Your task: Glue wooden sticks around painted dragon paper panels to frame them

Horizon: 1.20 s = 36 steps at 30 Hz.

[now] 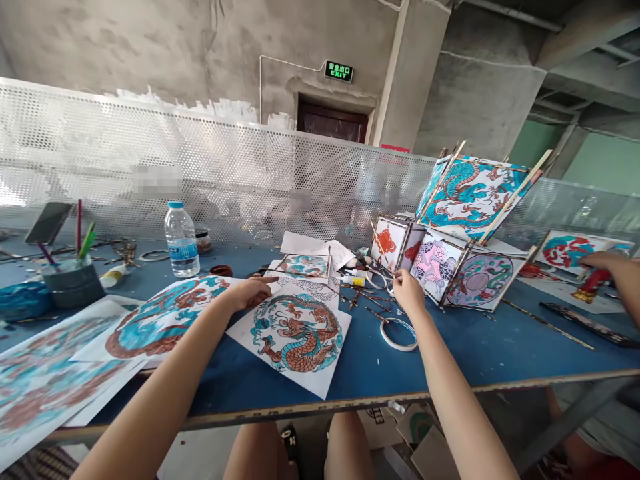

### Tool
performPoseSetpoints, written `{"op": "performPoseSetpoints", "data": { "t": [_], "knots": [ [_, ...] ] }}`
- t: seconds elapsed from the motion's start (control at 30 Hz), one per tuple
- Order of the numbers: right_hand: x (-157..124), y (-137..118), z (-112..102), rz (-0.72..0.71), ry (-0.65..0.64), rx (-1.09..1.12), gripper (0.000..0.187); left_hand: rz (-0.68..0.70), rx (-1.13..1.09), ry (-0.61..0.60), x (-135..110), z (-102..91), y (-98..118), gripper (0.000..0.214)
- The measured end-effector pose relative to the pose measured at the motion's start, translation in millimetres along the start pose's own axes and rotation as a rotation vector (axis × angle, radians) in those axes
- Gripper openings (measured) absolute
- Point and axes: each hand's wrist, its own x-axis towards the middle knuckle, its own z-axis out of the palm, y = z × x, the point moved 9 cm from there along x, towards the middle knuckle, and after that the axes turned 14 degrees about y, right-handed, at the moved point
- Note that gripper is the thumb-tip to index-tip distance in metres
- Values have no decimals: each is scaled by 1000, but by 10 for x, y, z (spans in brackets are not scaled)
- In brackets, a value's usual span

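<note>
My left hand [250, 292] rests on the edge of a dragon painting [165, 317], fingers curled with the index finger stretched toward another dragon sheet [295, 337]. My right hand [407, 290] reaches past a roll of white tape [399, 333] to the clutter of scissors and sticks [373, 280] in front of a painted paper lantern box [450, 270]. Its fingers curl downward and are hidden from me. A smaller painted panel [305, 265] lies just beyond both hands.
A water bottle [181, 241] and a cup of brushes [73, 277] stand at left on the blue table [500, 347]. A larger dragon lantern [473, 193] leans on the box. Another person's hand [607, 270] holds a red object at right. A perforated metal screen [150, 167] backs the table.
</note>
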Motion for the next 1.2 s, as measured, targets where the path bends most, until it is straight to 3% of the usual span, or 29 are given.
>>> {"op": "performPoseSetpoints", "data": {
  "t": [0.1, 0.23, 0.43, 0.53, 0.6, 0.67, 0.8, 0.87, 0.97, 1.2],
  "knots": [
    [-151, -143, -239, -56, 28, 29, 20, 22, 91, 107, 35, -72, -20, 69],
    [-684, -372, -627, -202, 65, 40, 23, 92, 202, 205, -45, -124, 49, 72],
    [-1507, -501, -842, -339, 19, 49, 27, 70, 357, 86, -165, -64, 65, 56],
    [-1748, -601, -997, -447, 65, 70, 29, 296, 599, 305, -141, -218, 283, 49],
    [-1891, -687, -1119, -505, 103, 87, 31, 514, 798, 425, -195, -187, 458, 48],
    [-2028, -768, -1212, -535, 125, 101, 32, 690, 903, 344, -273, 44, 512, 51],
    [-2247, -865, -1266, -534, 147, 100, 36, 859, 934, -170, -518, 704, 303, 57],
    [-2327, -872, -1246, -529, 146, 118, 34, 880, 921, -321, -618, 892, 197, 59],
    [-2451, -875, -1194, -554, 120, 202, 27, 891, 934, -386, -661, 994, 116, 66],
    [-2659, -934, -1077, -550, 64, 375, 29, 845, 1010, -410, -635, 979, 42, 82]
  ]
}}
